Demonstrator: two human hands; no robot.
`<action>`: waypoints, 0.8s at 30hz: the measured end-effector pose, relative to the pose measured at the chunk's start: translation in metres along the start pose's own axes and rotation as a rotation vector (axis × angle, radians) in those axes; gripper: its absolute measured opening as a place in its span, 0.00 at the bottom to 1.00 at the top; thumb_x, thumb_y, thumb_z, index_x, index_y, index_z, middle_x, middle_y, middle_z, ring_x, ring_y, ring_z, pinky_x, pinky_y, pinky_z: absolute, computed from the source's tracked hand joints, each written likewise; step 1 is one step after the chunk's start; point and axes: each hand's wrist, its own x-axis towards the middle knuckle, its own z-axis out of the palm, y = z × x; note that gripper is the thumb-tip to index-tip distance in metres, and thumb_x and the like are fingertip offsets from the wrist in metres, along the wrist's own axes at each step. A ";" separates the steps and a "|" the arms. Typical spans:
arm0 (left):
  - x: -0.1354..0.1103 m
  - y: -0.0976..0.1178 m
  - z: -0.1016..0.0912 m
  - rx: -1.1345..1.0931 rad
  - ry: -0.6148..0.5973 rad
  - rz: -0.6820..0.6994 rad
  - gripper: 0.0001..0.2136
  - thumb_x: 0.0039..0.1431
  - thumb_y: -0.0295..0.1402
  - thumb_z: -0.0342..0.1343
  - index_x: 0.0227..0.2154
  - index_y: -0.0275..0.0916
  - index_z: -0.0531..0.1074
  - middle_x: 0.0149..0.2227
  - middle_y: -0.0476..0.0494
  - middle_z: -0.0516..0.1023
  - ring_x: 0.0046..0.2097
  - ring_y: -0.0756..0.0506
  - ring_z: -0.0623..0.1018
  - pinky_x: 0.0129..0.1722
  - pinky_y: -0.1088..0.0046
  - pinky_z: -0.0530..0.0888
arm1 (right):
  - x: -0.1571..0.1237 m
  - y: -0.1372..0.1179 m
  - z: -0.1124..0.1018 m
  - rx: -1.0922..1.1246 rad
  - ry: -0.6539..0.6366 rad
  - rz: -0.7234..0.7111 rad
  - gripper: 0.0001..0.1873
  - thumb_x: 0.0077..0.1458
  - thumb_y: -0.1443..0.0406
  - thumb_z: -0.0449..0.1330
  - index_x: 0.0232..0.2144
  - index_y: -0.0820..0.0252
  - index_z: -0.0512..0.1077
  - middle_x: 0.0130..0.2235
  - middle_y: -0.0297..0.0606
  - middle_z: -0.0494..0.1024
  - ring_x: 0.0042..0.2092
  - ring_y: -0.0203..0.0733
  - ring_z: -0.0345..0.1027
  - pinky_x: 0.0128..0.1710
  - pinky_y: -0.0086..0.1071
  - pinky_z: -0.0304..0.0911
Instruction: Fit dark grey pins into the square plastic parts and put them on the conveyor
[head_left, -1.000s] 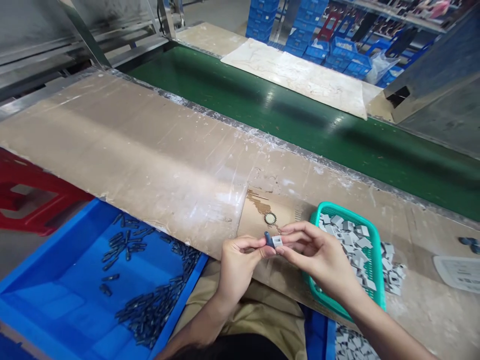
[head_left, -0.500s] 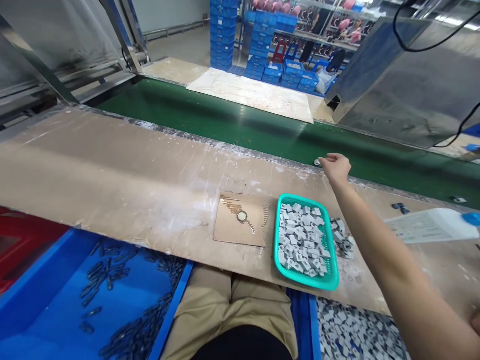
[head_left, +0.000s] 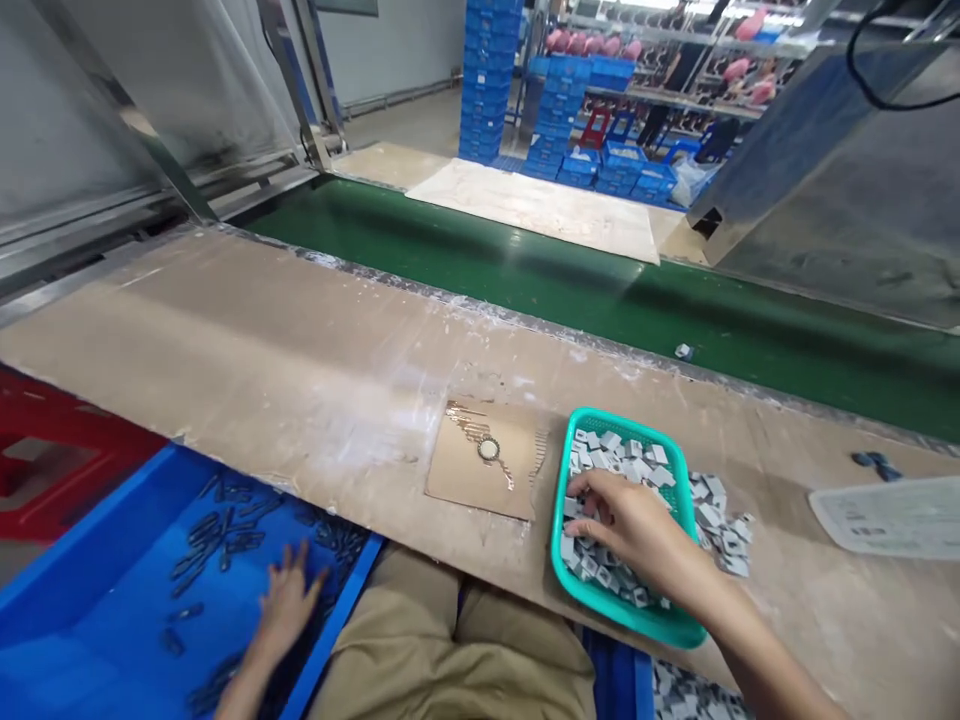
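Note:
My right hand reaches into a turquoise plastic basket full of small grey-white block-shaped pieces. Its thumb and fingers curl toward the pieces with a gap between them, and whether one is pinched cannot be made out. On the left, my left hand hovers over a blue bin, fingers spread. Dark elongated parts lie in that bin, some beneath the hand. Between the hands, a cardboard square on the table bears a small round pale disc with a dark rim.
Beyond the table runs a green conveyor belt with one small grey-white piece on it. Loose grey pieces lie right of the basket, near a white plastic bottle. A red stool stands at left.
My right hand has come back from the belt's edge into the basket, leaving a small piece on the belt. My left hand has entered view over the blue bin. The view has shifted.

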 end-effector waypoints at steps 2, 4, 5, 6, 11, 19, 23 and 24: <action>-0.007 -0.017 0.007 0.026 -0.054 -0.007 0.25 0.52 0.39 0.50 0.52 0.32 0.64 0.64 0.27 0.47 0.65 0.29 0.41 0.59 0.40 0.41 | 0.002 0.001 0.000 0.033 -0.020 0.000 0.02 0.51 0.68 0.59 0.28 0.57 0.68 0.28 0.35 0.75 0.30 0.40 0.70 0.30 0.32 0.63; -0.016 -0.028 0.009 0.011 -0.120 0.023 0.22 0.48 0.39 0.50 0.45 0.34 0.71 0.62 0.30 0.56 0.64 0.31 0.50 0.61 0.49 0.49 | 0.002 0.001 -0.002 0.027 -0.026 -0.008 0.03 0.52 0.68 0.57 0.27 0.57 0.67 0.27 0.34 0.74 0.29 0.40 0.69 0.29 0.32 0.63; -0.021 -0.032 0.007 -0.008 -0.153 0.040 0.19 0.46 0.40 0.51 0.41 0.38 0.74 0.59 0.32 0.63 0.62 0.32 0.56 0.60 0.54 0.53 | 0.001 0.002 -0.004 0.013 -0.029 -0.007 0.01 0.52 0.68 0.57 0.29 0.57 0.67 0.26 0.34 0.73 0.28 0.40 0.68 0.28 0.32 0.63; -0.025 -0.035 0.004 -0.032 -0.181 0.060 0.17 0.45 0.40 0.51 0.38 0.41 0.75 0.55 0.36 0.69 0.60 0.33 0.62 0.59 0.57 0.57 | 0.000 0.002 -0.006 0.003 -0.028 -0.006 0.02 0.52 0.67 0.57 0.32 0.57 0.68 0.26 0.34 0.72 0.27 0.40 0.68 0.28 0.32 0.63; -0.032 -0.036 -0.017 -0.086 -0.200 0.086 0.09 0.40 0.38 0.57 0.27 0.47 0.76 0.38 0.43 0.80 0.47 0.30 0.74 0.51 0.56 0.66 | 0.002 -0.001 -0.026 0.105 0.063 -0.009 0.14 0.55 0.62 0.55 0.44 0.57 0.71 0.36 0.40 0.73 0.34 0.42 0.70 0.32 0.34 0.67; -0.010 -0.015 -0.041 -0.201 -0.228 -0.104 0.17 0.33 0.45 0.64 0.27 0.41 0.73 0.27 0.42 0.79 0.37 0.35 0.77 0.35 0.67 0.72 | 0.060 -0.043 0.020 0.060 0.213 -0.067 0.11 0.53 0.63 0.58 0.38 0.61 0.75 0.32 0.40 0.78 0.32 0.42 0.71 0.34 0.34 0.66; -0.025 0.010 -0.056 -0.525 -0.259 -0.259 0.28 0.43 0.47 0.62 0.46 0.38 0.68 0.40 0.39 0.79 0.42 0.42 0.77 0.38 0.72 0.73 | 0.073 -0.040 0.044 -0.027 0.209 -0.117 0.11 0.54 0.65 0.57 0.38 0.63 0.75 0.32 0.41 0.78 0.31 0.42 0.71 0.33 0.34 0.66; -0.031 0.020 -0.057 -0.656 -0.266 -0.305 0.27 0.44 0.45 0.63 0.47 0.38 0.68 0.42 0.39 0.79 0.43 0.44 0.76 0.39 0.75 0.72 | 0.074 -0.038 0.047 -0.045 0.215 -0.133 0.11 0.54 0.65 0.56 0.38 0.63 0.75 0.32 0.41 0.78 0.32 0.42 0.71 0.34 0.34 0.66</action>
